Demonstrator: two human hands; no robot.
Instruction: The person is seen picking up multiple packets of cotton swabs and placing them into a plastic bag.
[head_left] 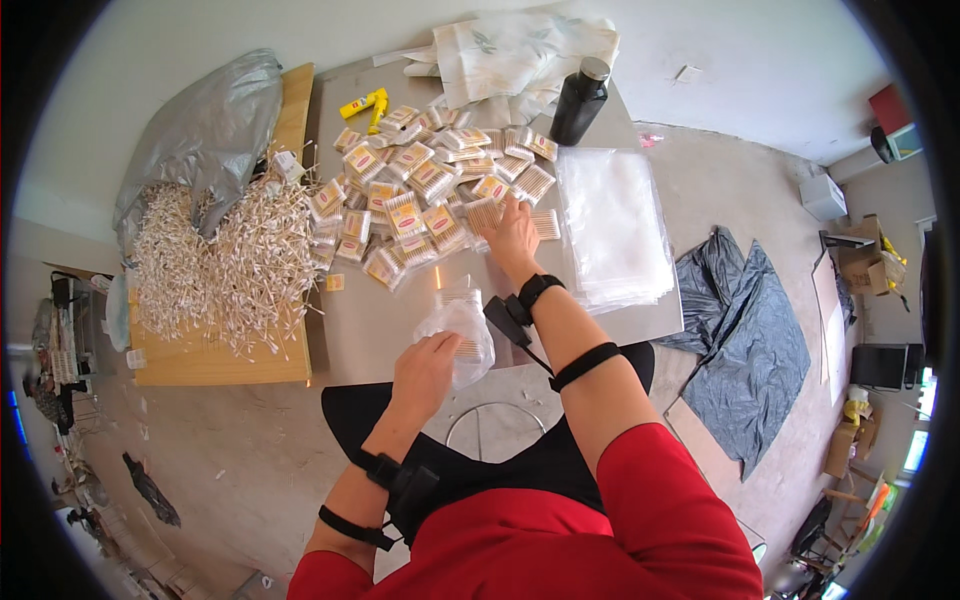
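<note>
My left hand (425, 375) is closed on the edge of a clear plastic bag (478, 362) near the table's front edge. Some swab packs seem to show through the bag's film. Farther off, my right hand (514, 240) has its fingers bent down onto a pack of cotton swabs (484, 216) at the near right of a heap. That heap holds several small clear packs (405, 216) with yellow-and-white labels, lying at various angles. The right fingertips are partly hidden among the packs.
A stack of clear plastic bags (615, 225) lies to the right on the metal table (375, 345). Behind it stands a black bottle (580, 102). Loose cotton swabs (225, 265) are piled on a wooden board at left, under grey plastic (215, 130). Yellow tubes (365, 104) lie behind the heap.
</note>
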